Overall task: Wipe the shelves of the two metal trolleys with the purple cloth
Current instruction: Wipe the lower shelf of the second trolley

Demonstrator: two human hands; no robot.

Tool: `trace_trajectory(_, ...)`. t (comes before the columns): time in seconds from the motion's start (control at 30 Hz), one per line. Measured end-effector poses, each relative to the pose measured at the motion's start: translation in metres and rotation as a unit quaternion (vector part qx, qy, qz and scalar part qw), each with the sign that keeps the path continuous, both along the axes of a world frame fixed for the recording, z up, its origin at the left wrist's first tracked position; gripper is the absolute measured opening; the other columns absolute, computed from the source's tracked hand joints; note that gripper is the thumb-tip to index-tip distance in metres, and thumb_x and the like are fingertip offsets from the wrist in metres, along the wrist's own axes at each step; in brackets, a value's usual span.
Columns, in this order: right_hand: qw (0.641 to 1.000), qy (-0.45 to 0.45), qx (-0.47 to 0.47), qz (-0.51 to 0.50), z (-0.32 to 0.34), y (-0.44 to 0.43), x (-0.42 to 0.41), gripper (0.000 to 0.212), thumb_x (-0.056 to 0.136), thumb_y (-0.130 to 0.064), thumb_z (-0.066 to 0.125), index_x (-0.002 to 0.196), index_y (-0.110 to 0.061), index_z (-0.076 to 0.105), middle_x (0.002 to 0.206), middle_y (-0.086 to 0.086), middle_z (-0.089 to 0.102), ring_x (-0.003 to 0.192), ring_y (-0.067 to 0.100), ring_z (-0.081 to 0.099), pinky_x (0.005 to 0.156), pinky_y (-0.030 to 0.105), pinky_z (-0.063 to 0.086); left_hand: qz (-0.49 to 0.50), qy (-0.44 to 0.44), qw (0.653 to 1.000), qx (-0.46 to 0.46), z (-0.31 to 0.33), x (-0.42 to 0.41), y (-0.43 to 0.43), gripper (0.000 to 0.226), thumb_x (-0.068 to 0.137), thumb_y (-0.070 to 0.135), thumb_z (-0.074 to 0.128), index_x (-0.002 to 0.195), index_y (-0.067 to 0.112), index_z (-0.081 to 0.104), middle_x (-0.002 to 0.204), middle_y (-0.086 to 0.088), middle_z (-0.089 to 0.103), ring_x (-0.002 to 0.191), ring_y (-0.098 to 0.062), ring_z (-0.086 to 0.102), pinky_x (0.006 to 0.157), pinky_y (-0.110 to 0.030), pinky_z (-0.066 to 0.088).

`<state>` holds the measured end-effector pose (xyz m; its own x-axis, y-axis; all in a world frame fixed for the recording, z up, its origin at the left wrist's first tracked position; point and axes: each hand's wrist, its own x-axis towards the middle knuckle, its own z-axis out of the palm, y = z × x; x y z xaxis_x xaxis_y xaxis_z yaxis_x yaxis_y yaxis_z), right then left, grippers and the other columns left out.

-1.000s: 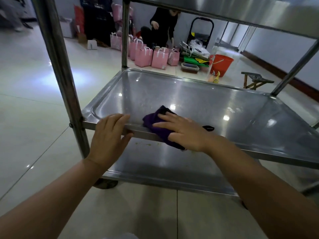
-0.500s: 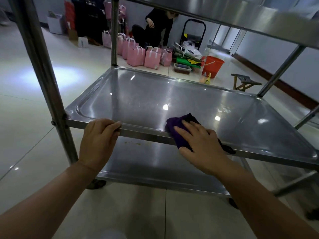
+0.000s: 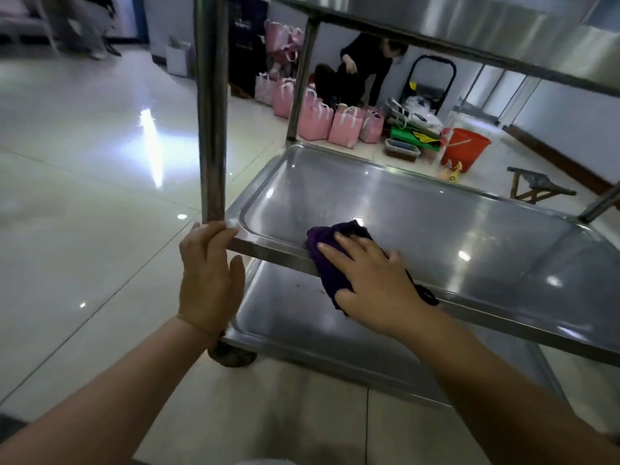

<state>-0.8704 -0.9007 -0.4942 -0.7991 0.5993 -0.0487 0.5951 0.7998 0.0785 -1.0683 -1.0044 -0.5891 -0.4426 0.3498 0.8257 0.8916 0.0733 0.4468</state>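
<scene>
Curled left hand (image 3: 209, 276), flat right hand (image 3: 372, 280)

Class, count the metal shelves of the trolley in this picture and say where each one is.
3. The top shelf runs overhead; the middle shelf lies under the purple cloth and right hand; the bottom shelf sits below it. Others may lie outside the frame.

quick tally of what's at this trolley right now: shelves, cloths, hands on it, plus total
Trolley shelves: 3 (top shelf, middle shelf, bottom shelf)
Cloths: 1 (purple cloth, pressed on the middle shelf's front rim)
Hands: 2 (left hand gripping the middle shelf's corner, right hand flat on the cloth)
Total: 6
</scene>
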Motion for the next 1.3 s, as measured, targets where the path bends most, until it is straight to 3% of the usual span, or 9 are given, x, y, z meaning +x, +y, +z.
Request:
trace_trajectory(0.07, 1.0, 0.006, 0.013, 0.022, -0.001, -0.006, -0.026, 0.071, 0.09, -0.037, 0.043, 0.15, -0.04, 0.005, 0.161, -0.006, 0.003, 0.144, 0.021, 0.007, 0.109, 0.05, 0.019, 0.003, -0.005, 1.0, 0.007, 0.001, -0.004, -0.002, 0.035, 0.082, -0.007, 0.057, 0.116, -0.006, 0.055, 0.122, -0.011, 0.036, 0.113, -0.031, 0.042, 0.102, -0.034, 0.039)
trace_trajectory(0.23, 0.995, -0.003, 0.034, 0.096, -0.004, -0.011, -0.084, 0.076, 0.09, -0.039, 0.052, 0.15, -0.037, 0.005, 0.16, -0.002, 0.007, 0.143, 0.026, 0.012, 0.108, 0.053, 0.021, -0.017, -0.002, 1.0, 0.024, 0.002, -0.016, -0.004, 0.029, 0.092, 0.013, 0.051, 0.119, 0.005, 0.046, 0.123, -0.011, 0.036, 0.11, -0.027, 0.043, 0.098, -0.027, 0.044)
trace_trajectory(0.4, 0.994, -0.003, -0.012, 0.105, 0.007, -0.003, -0.123, 0.073, 0.088, -0.048, 0.051, 0.15, -0.041, 0.012, 0.159, -0.005, 0.01, 0.14, 0.025, 0.012, 0.11, 0.049, 0.018, -0.052, 0.012, 0.998, 0.039, -0.003, -0.02, 0.001, 0.035, 0.101, 0.034, 0.035, 0.123, 0.007, 0.041, 0.126, -0.011, 0.035, 0.114, -0.027, 0.043, 0.107, -0.012, 0.03)
trace_trajectory(0.47, 0.994, 0.0, -0.027, 0.103, 0.009, -0.001, -0.125, 0.071, 0.088, -0.048, 0.049, 0.149, -0.042, 0.014, 0.159, -0.006, 0.011, 0.14, 0.024, 0.012, 0.109, 0.048, 0.017, -0.042, 0.013, 0.998, 0.046, -0.005, -0.019, 0.004, 0.035, 0.102, 0.034, 0.034, 0.124, 0.007, 0.041, 0.127, -0.011, 0.035, 0.118, -0.027, 0.042, 0.11, -0.019, 0.03)
trace_trajectory(0.6, 0.993, 0.0, -0.064, 0.102, 0.013, 0.005, -0.119, 0.066, 0.091, -0.043, 0.046, 0.149, -0.044, 0.014, 0.159, -0.01, 0.009, 0.14, 0.021, 0.009, 0.11, 0.047, 0.012, 0.005, 0.058, 0.997, 0.043, -0.006, -0.019, 0.013, 0.03, 0.104, 0.029, 0.029, 0.121, 0.008, 0.043, 0.124, -0.01, 0.043, 0.119, -0.026, 0.044, 0.113, -0.048, 0.026)
trace_trajectory(0.73, 0.991, -0.001, -0.083, 0.104, 0.017, 0.021, -0.125, 0.059, 0.095, -0.038, 0.041, 0.148, -0.044, 0.017, 0.158, -0.012, 0.012, 0.138, 0.019, 0.011, 0.109, 0.046, 0.013, 0.025, 0.149, 0.988, -0.003, -0.014, -0.037, 0.014, 0.029, 0.103, 0.021, 0.029, 0.117, 0.009, 0.051, 0.115, -0.015, 0.064, 0.125, -0.029, 0.043, 0.117, -0.047, 0.017)
trace_trajectory(0.87, 0.989, 0.01, -0.108, 0.099, 0.021, 0.045, -0.138, 0.053, 0.098, -0.033, 0.04, 0.147, -0.043, 0.023, 0.157, -0.013, 0.017, 0.137, 0.018, 0.016, 0.107, 0.045, 0.018, 0.024, 0.206, 0.978, -0.031, -0.014, -0.048, 0.015, 0.024, 0.099, 0.018, 0.036, 0.115, 0.012, 0.052, 0.111, -0.013, 0.069, 0.128, -0.027, 0.041, 0.119, -0.043, 0.012)
trace_trajectory(1.1, 0.991, 0.027, -0.127, 0.012, 0.016, 0.124, -0.18, 0.058, 0.094, -0.026, 0.037, 0.146, -0.046, 0.024, 0.16, -0.012, 0.013, 0.143, 0.021, 0.013, 0.111, 0.049, 0.015, 0.004, 0.258, 0.966, -0.028, -0.009, -0.059, 0.031, 0.015, 0.089, 0.025, 0.058, 0.103, 0.018, 0.058, 0.095, -0.009, 0.072, 0.123, -0.027, 0.048, 0.117, -0.044, 0.017)
trace_trajectory(1.3, 0.991, 0.03, -0.117, -0.052, 0.008, 0.169, -0.216, 0.057, 0.097, -0.028, 0.03, 0.151, -0.039, 0.013, 0.162, -0.001, 0.003, 0.147, 0.028, -0.01, 0.116, 0.05, -0.005, 0.013, 0.276, 0.961, -0.022, -0.014, -0.065, 0.032, 0.017, 0.086, 0.025, 0.064, 0.1, 0.019, 0.057, 0.088, -0.007, 0.073, 0.114, -0.026, 0.052, 0.116, -0.045, 0.02)
